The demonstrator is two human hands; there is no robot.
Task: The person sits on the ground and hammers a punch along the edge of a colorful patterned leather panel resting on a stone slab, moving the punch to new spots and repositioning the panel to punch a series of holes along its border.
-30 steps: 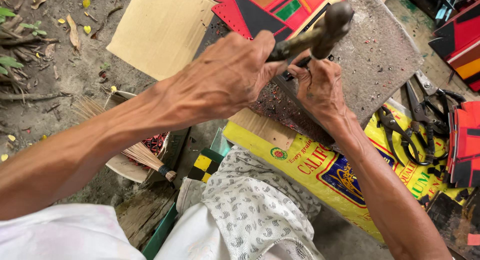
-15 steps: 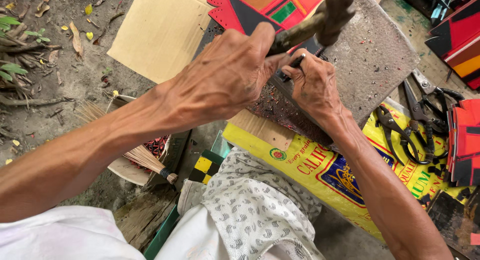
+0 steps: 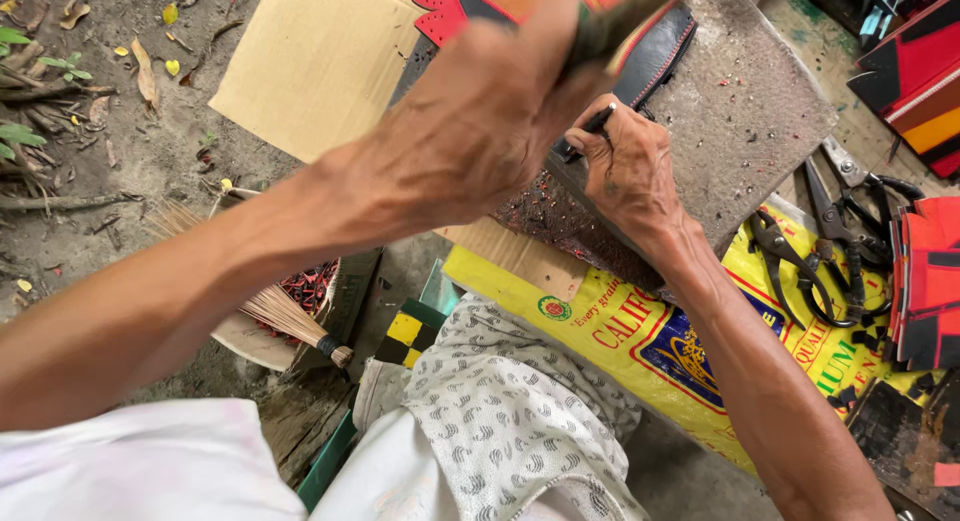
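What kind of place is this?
Probably an informal outdoor craft workspace on the ground: bare dirt with dry leaves, a rough grey stone work slab, and black metal pliers and shears on a yellow printed sack.

yellow printed sack (image 3: 640,341) under stone slab (image 3: 740,131), blue emblem

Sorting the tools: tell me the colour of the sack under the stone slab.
Bright yellow sack with a blue and red print, clearest in the head view.
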